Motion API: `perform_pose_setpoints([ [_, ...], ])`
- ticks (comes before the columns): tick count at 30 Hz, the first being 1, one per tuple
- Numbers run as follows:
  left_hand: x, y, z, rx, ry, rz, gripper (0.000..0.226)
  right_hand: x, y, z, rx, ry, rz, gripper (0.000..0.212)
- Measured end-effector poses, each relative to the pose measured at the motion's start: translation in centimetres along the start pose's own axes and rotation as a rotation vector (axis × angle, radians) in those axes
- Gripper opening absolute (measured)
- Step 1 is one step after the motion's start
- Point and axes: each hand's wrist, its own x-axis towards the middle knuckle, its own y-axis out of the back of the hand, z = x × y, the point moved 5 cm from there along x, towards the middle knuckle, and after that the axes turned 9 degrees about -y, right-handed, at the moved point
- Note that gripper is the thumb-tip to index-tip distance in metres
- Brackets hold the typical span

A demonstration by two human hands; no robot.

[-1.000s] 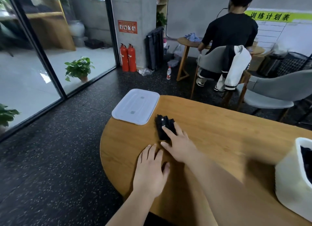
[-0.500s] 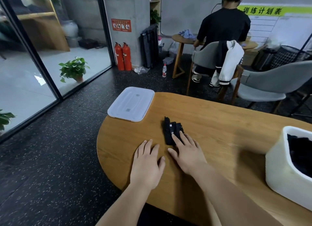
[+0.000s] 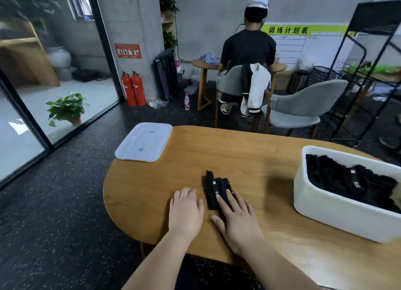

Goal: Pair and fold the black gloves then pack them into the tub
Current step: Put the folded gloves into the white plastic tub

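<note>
On the wooden desk (image 3: 249, 151) the white tub (image 3: 325, 211) stands open, with black gloves (image 3: 347, 181) inside. Its lid (image 3: 144, 145) lies far left of the tub, probably to keep it out of the way. Nearer the tub, the left grip (image 3: 185, 211) rests flat and empty. The right grip (image 3: 237, 218), fingers straight, presses the folded pair (image 3: 213, 186), likely to keep the fold flat.

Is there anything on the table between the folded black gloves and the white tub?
Nothing visible does: only bare wooden table lies between the folded black gloves and the open white plastic tub on the right.
</note>
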Motion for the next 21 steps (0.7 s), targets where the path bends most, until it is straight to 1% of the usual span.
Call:
perform_pose_setpoints([
  [2,0.2,-0.4,1.2,-0.089,0.022,-0.005,0.050,-1.2,-0.1,0.3,0.019,-0.003,0.001,0.073],
  [5,0.6,-0.7,3.3,-0.232,0.022,-0.058,0.049,-3.2,0.3,0.8,0.062,-0.017,0.025,0.069],
  [7,0.8,-1.0,3.9,-0.297,0.061,-0.082,0.047,-4.1,0.4,1.1,0.107,-0.030,0.046,0.066],
  [11,0.9,-0.5,5.4,-0.451,0.151,-0.074,0.044,-5.0,1.2,2.4,0.222,-0.041,0.080,0.060],
  [13,1.0,-0.2,6.1,-0.554,0.210,-0.083,0.046,-5.2,1.9,3.1,0.319,-0.049,0.104,0.050],
  [17,0.7,-0.7,7.0,-0.770,0.335,-0.110,0.061,-4.8,3.2,4.6,0.538,-0.106,0.096,0.024],
  [19,0.6,-0.6,7.5,-0.858,0.362,-0.104,0.063,-4.6,4.5,5.3,0.643,-0.164,0.083,0.011],
  [21,0.8,-0.1,8.1,-0.928,0.361,-0.089,0.062,-4.5,5.8,5.9,0.740,-0.237,0.039,0.006],
])
